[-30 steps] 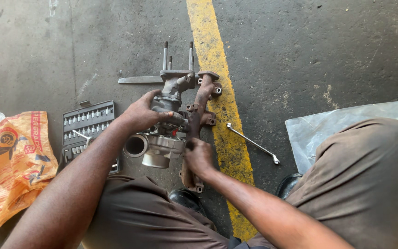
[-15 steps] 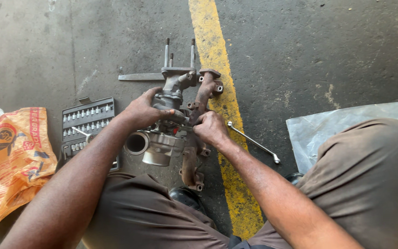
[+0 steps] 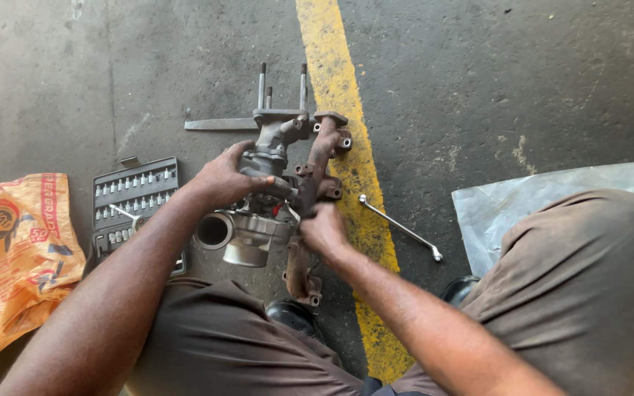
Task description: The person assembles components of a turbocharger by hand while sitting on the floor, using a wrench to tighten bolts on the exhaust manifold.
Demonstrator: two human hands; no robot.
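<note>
A grey metal turbocharger [image 3: 247, 235] joined to a rusty exhaust manifold [image 3: 317, 165] stands on the concrete floor between my knees. Threaded studs [image 3: 282, 84] stick up from its far flange. My left hand [image 3: 232, 176] grips the top of the turbocharger housing. My right hand [image 3: 322, 229] is closed against the manifold's middle, fingers pinched at the joint; what they hold is hidden.
A ring spanner [image 3: 401, 227] lies on the yellow floor line [image 3: 335, 66] to the right. An open socket set case [image 3: 135, 202] and an orange plastic bag [image 3: 12, 257] lie at left. A flat metal bar [image 3: 218, 124] lies behind the part. Clear plastic sheeting [image 3: 544, 194] is at right.
My right hand went up the manifold from its lower end to the top, then came back down to its middle. My left hand has kept its grip.
</note>
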